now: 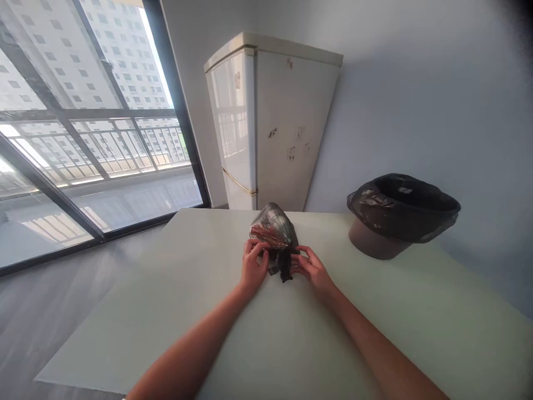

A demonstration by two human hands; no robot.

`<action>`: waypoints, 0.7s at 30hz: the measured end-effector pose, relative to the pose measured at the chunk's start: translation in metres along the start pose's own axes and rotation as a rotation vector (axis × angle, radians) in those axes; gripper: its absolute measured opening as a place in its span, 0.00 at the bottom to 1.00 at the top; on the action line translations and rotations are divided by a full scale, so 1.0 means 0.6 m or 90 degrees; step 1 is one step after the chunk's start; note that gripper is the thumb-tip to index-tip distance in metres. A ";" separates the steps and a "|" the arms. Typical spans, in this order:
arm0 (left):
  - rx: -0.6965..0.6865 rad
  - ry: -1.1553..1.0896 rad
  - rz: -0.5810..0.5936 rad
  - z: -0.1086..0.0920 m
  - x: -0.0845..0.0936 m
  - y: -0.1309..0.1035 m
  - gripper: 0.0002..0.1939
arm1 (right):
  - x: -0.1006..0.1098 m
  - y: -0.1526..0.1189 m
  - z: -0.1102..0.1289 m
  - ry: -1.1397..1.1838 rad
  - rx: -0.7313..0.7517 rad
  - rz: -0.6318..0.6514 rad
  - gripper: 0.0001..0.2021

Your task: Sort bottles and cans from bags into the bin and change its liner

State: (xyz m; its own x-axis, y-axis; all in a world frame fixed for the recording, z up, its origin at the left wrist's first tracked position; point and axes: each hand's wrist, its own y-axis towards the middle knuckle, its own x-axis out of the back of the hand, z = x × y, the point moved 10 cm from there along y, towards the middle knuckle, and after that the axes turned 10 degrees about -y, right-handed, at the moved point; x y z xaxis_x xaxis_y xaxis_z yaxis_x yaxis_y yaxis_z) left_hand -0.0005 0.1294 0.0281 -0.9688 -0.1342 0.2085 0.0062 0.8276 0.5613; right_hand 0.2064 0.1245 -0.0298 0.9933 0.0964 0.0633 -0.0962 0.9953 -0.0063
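A dark, see-through plastic bag (pixel 273 225) lies on the pale green table (pixel 175 311) with something reddish inside that I cannot make out. Its gathered black neck hangs toward me between my hands. At the bag's left side, my left hand (pixel 254 266) pinches the plastic with thumb and fingers. My right hand (pixel 311 271) is at the right of the neck, its fingers bent around the black plastic. Part of the neck is hidden behind the fingers of both hands.
A brown bin (pixel 375 239) lined with a black bag (pixel 420 222) stands on the table at the right, near the wall. Behind the table is a white refrigerator (pixel 291 111). Glass sliding doors (pixel 104 144) are at the left.
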 end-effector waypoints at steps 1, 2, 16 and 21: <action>-0.034 -0.015 0.037 -0.011 -0.013 -0.002 0.09 | -0.005 -0.003 0.000 0.008 0.025 0.024 0.27; -0.064 -0.026 0.075 -0.020 -0.025 -0.004 0.13 | -0.009 -0.006 0.002 0.003 0.052 0.046 0.25; 0.024 0.052 0.091 0.017 -0.036 -0.001 0.05 | 0.003 -0.019 0.028 -0.125 0.140 -0.033 0.16; 0.023 0.024 0.015 0.024 -0.012 -0.010 0.06 | 0.049 -0.023 0.042 -0.184 0.146 -0.124 0.16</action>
State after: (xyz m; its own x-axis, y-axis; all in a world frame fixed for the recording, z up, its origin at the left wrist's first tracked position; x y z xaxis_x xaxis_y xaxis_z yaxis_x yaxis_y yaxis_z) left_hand 0.0030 0.1332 0.0114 -0.9583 -0.1348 0.2519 0.0190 0.8496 0.5270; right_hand 0.2355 0.1136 -0.0025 0.9390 -0.1306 0.3183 0.0481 0.9659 0.2542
